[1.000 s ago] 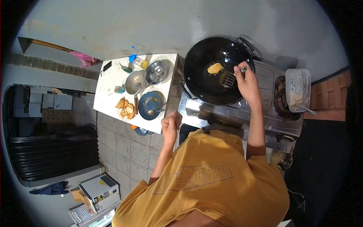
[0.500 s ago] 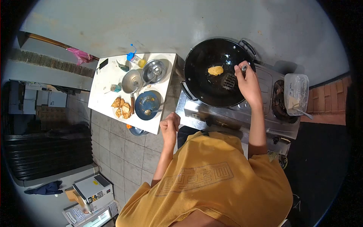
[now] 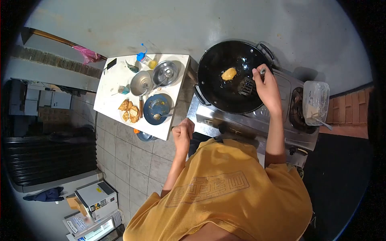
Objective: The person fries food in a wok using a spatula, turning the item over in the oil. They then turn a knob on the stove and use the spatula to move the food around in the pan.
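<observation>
My right hand (image 3: 268, 87) is closed round the handle of a slotted spatula (image 3: 246, 86), whose black head rests inside a large black wok (image 3: 217, 98). A golden piece of food (image 3: 229, 74) lies in the wok, just left of the spatula head and apart from it. The wok stands on a metal gas stove (image 3: 282, 90). My left hand (image 3: 183, 131) is curled closed near the front corner of the white table, over the gap between table and stove; whether anything is inside it is hidden.
The white table (image 3: 110, 105) at left bears fried pieces (image 3: 130, 111), a blue plate (image 3: 156, 108) with a spoon, a saucepan (image 3: 140, 83), a metal bowl (image 3: 165, 73) and an oil bottle (image 3: 147, 61). A plastic container (image 3: 316, 100) sits at the stove's right.
The food piece has turned to a more tilted angle in the wok. The spatula head has shifted slightly right and its angle has changed, with my right hand a little further right.
</observation>
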